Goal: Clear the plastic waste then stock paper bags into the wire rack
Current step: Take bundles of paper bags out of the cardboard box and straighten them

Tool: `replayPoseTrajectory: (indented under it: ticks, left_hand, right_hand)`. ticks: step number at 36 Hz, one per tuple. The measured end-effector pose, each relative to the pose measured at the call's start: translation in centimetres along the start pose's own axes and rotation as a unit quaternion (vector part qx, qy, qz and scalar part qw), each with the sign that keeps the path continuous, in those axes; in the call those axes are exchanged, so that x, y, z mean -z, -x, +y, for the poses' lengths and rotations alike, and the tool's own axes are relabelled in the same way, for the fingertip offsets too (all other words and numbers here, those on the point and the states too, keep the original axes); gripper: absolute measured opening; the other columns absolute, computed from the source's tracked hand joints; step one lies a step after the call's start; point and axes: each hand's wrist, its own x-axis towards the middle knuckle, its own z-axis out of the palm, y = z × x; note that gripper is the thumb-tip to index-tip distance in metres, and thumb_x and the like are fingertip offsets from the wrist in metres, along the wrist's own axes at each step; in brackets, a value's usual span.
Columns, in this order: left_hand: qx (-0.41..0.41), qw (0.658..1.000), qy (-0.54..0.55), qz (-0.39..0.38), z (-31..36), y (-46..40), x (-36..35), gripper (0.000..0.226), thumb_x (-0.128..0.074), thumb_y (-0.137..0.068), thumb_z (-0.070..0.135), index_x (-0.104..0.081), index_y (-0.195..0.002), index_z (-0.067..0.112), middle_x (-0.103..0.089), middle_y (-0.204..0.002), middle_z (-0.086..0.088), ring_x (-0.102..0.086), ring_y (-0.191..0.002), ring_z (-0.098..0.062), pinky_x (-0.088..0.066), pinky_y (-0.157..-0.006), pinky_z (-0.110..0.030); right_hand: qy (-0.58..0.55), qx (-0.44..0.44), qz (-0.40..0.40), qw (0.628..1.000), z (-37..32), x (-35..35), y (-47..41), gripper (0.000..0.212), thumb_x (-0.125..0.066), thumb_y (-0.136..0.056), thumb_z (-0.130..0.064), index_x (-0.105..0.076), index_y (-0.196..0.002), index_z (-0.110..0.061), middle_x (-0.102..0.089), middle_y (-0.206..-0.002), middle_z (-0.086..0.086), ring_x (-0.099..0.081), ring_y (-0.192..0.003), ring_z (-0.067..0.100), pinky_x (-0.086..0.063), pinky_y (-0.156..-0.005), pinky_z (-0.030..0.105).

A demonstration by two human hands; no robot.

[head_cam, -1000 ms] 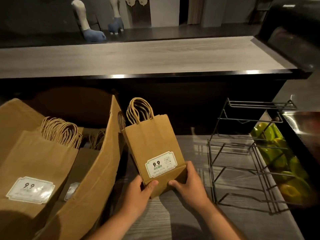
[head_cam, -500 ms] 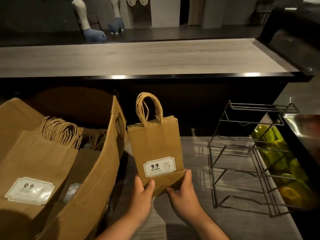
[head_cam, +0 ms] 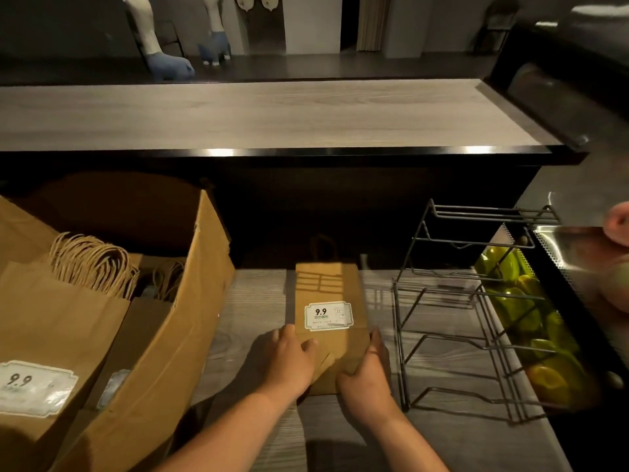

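A person is laying a small stack of kraft paper bags (head_cam: pixel 328 311) flat on the wood-grain worktop (head_cam: pixel 258 301), just left of the empty black wire rack (head_cam: pixel 466 311), which serves here as the landmark. Both hands are gripping the stack's folded bottom end: the left hand (head_cam: pixel 289 361) is curling its thumb over the top face with the fingers at the left edge, while the right hand (head_cam: pixel 366 373) is clamping the right corner, fingers wrapped along the side. Holding the stack at the base from both sides is likely keeping the bags squared so they can slide together into a rack slot. The white "9.9" label (head_cam: pixel 328 316) is facing up and the twisted-paper handles (head_cam: pixel 321 247) are pointing away from the person, into shadow.

Well to the left of the rack, an open cardboard carton (head_cam: pixel 177 335) is holding more of the same bags (head_cam: pixel 51 335), handles up, apparently the supply being drawn from. Just right of the rack, green and yellow fruit (head_cam: pixel 520 311) is sitting behind the glass of a display case; what kind of fruit cannot be told. No plastic waste is showing anywhere around the rack, so the stocking stage appears to be under way, with the rack's tiers not yet filled. A raised counter (head_cam: pixel 258 114) is running behind the rack.
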Motion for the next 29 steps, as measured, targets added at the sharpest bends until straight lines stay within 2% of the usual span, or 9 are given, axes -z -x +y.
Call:
replayPoseTrajectory:
  ticks: [3, 5, 8, 10, 12, 16, 21, 25, 29]
  left_hand:
    - [0.006, 1.000, 0.014, 0.024, 0.4, -0.1, -0.3, 0.036, -0.059, -0.090, 0.028, -0.052, -0.118, 0.007, -0.048, -0.123, -0.011, -0.047, -0.111, -0.024, -0.037, -0.089, -0.028]
    - [0.019, 1.000, 0.008, 0.023, 0.8, -0.4, -0.5, 0.038, -0.060, -0.089, 0.025, -0.050, -0.119, 0.005, -0.049, -0.122, -0.013, -0.050, -0.110, -0.026, -0.040, -0.086, -0.029]
    - [0.044, 0.999, -0.003, 0.006, 1.6, -0.6, -0.7, 0.042, -0.060, -0.087, 0.025, -0.047, -0.120, 0.004, -0.051, -0.122, -0.014, -0.054, -0.108, -0.029, -0.045, -0.084, -0.031]
    - [0.054, 0.999, -0.001, 0.000, 2.2, -0.6, -0.9, 0.040, -0.061, -0.085, 0.025, -0.046, -0.117, 0.006, -0.052, -0.120, -0.011, -0.057, -0.103, -0.029, -0.051, -0.083, -0.035]
    - [0.056, 0.998, -0.020, 0.006, 2.7, -0.5, -1.1, 0.039, -0.061, -0.085, 0.025, -0.047, -0.116, 0.007, -0.052, -0.119, -0.010, -0.057, -0.103, -0.028, -0.051, -0.080, -0.035]
    - [0.056, 0.998, -0.015, 0.012, 2.8, -0.6, -1.5, 0.039, -0.062, -0.085, 0.024, -0.046, -0.116, 0.006, -0.052, -0.120, -0.011, -0.057, -0.105, -0.029, -0.051, -0.081, -0.035]
    - [0.039, 0.999, 0.009, 0.006, 2.7, -0.8, -1.7, 0.036, -0.066, -0.084, 0.023, -0.051, -0.113, 0.009, -0.053, -0.118, -0.009, -0.058, -0.106, -0.028, -0.051, -0.087, -0.038]
    - [0.025, 1.000, 0.009, -0.006, 2.5, -0.8, -1.5, 0.032, -0.065, -0.084, 0.021, -0.052, -0.110, 0.010, -0.054, -0.115, -0.008, -0.059, -0.104, -0.027, -0.052, -0.088, -0.039]
    - [0.006, 1.000, -0.007, -0.023, 2.4, -0.9, -1.1, 0.025, -0.063, -0.084, 0.021, -0.056, -0.105, 0.012, -0.059, -0.110, -0.007, -0.060, -0.099, -0.025, -0.052, -0.085, -0.037]
  right_hand:
    - [0.075, -0.025, 0.012, 0.997, 0.5, -0.4, -0.5, 0.071, -0.061, -0.069, -0.027, -0.035, -0.131, -0.051, -0.051, -0.124, -0.011, -0.048, -0.119, 0.015, -0.045, -0.104, 0.046]
    - [0.143, -0.033, 0.013, 0.989, 1.0, -0.7, -1.1, 0.074, -0.059, -0.068, -0.035, -0.035, -0.138, -0.041, -0.048, -0.127, -0.012, -0.045, -0.121, 0.017, -0.041, -0.106, 0.045]
    - [0.191, -0.044, 0.018, 0.980, 1.3, -0.9, -1.3, 0.089, -0.054, -0.068, -0.049, -0.023, -0.150, -0.035, -0.040, -0.141, -0.008, -0.037, -0.133, 0.024, -0.034, -0.111, 0.047]
    - [0.227, -0.071, 0.020, 0.971, -0.2, -0.6, -1.0, 0.093, -0.056, -0.078, -0.044, -0.009, -0.154, -0.017, -0.024, -0.151, 0.004, -0.022, -0.141, 0.028, -0.021, -0.118, 0.045]
    - [0.253, -0.094, 0.020, 0.963, -1.2, -0.1, -0.9, 0.096, -0.057, -0.086, -0.043, 0.002, -0.154, -0.009, -0.014, -0.156, 0.011, -0.013, -0.145, 0.030, -0.014, -0.118, 0.042]
    - [0.276, -0.105, 0.014, 0.955, -1.6, -0.5, -1.4, 0.103, -0.053, -0.089, -0.056, 0.012, -0.152, -0.005, -0.005, -0.158, 0.014, -0.006, -0.146, 0.031, -0.010, -0.119, 0.042]
    - [0.261, -0.097, 0.039, 0.960, -1.0, -0.6, -1.3, 0.107, -0.057, -0.087, -0.055, 0.014, -0.152, -0.009, -0.001, -0.159, 0.013, -0.002, -0.147, 0.031, -0.008, -0.119, 0.043]
    - [0.270, -0.079, 0.028, 0.959, -0.5, -1.3, -1.3, 0.099, -0.049, -0.084, -0.060, 0.010, -0.153, -0.020, 0.003, -0.161, 0.010, -0.004, -0.147, 0.033, -0.008, -0.121, 0.050]
    - [0.315, -0.082, 0.032, 0.945, -0.8, -1.3, -0.9, 0.091, -0.048, -0.093, -0.051, 0.009, -0.154, -0.015, 0.011, -0.161, 0.011, 0.006, -0.148, 0.034, -0.002, -0.120, 0.047]
